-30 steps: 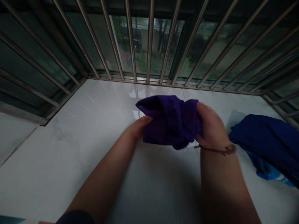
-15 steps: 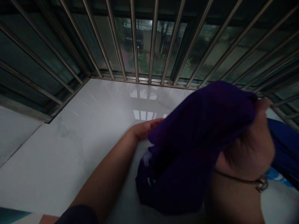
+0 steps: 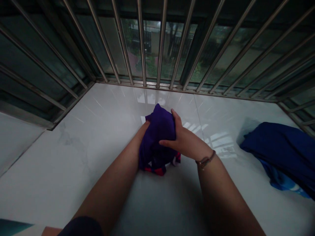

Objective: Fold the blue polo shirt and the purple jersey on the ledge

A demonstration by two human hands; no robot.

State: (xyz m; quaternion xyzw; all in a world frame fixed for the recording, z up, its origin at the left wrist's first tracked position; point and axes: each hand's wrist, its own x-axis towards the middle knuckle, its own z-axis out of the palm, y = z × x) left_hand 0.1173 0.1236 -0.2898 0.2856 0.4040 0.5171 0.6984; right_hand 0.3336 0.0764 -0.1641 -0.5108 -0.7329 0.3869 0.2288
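Both hands held a bunched purple cloth (image 3: pixel 158 131) on the white ledge (image 3: pixel 86 137) in front of the window bars (image 3: pixel 159 42). The right hand (image 3: pixel 182 137) had its grip closed over the cloth's top and side. The left hand (image 3: pixel 143 131) was mostly hidden behind the cloth, its grip impossible to tell. A blue garment (image 3: pixel 283 150) lay well apart to the right.

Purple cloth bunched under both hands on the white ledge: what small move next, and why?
Probably press the purple cloth flat on the white ledge. It sits as a bunched lump, right hand on top, left hand mostly hidden behind it, and a red edge shows underneath.
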